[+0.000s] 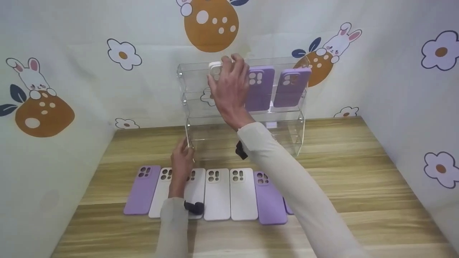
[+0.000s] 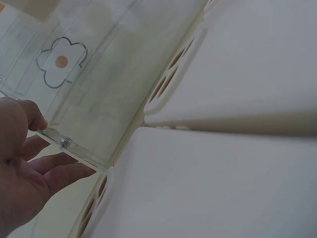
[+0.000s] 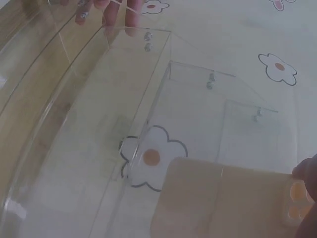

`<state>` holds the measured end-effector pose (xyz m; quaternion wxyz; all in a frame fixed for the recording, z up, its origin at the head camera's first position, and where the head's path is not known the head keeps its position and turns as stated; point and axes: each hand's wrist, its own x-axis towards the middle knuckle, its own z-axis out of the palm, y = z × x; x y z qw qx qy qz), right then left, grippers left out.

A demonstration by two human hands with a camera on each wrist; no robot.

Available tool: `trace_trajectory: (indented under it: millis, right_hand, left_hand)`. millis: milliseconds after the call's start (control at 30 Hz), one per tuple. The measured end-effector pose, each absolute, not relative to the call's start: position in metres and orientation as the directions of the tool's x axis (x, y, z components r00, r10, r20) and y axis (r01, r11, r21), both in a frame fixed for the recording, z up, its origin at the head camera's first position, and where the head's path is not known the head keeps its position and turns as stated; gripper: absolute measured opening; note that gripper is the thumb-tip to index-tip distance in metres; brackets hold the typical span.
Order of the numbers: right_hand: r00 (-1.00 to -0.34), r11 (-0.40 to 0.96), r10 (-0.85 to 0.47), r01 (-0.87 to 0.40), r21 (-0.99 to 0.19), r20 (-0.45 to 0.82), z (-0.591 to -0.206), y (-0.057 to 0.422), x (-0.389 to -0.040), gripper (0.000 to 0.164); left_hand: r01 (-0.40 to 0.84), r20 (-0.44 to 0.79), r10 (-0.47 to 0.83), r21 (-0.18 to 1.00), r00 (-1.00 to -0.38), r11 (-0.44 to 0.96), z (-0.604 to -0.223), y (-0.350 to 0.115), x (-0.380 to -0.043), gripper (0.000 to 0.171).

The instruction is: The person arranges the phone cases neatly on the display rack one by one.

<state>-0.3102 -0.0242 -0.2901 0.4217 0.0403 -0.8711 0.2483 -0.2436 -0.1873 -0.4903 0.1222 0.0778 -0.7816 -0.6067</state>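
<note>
A clear acrylic tiered rack [image 1: 211,134] stands on the table. My right hand [image 1: 231,84] holds a white phone case [image 3: 218,198] by its camera end at the rack's upper left. In the head view the hand covers most of that case. Two purple phone cases, one in the middle [image 1: 261,93] and one at the right [image 1: 292,91], lean upright on the rack. Down at the rack's lower left corner, my left hand [image 1: 182,161] pinches the side panel [image 2: 74,148] between thumb and fingers.
In front of the rack lies a row of purple and white phone cases [image 1: 217,197], partly hidden by my arms. The wood-patterned table [image 1: 340,172] extends on both sides. Behind hangs a cloth [image 1: 154,86] printed with rabbits and flowers.
</note>
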Motion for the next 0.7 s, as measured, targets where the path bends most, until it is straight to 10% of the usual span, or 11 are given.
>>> trace_trajectory:
  millis: [700]
  right_hand:
    - [-0.706, 0.845, 0.120, -0.296, -0.445, 0.698, -0.290, -0.014, -0.289, 0.051]
  left_hand:
    - [0.015, 0.074, -0.248, 0.973, -0.966, 0.231, -0.490, -0.187, -0.243, 0.053]
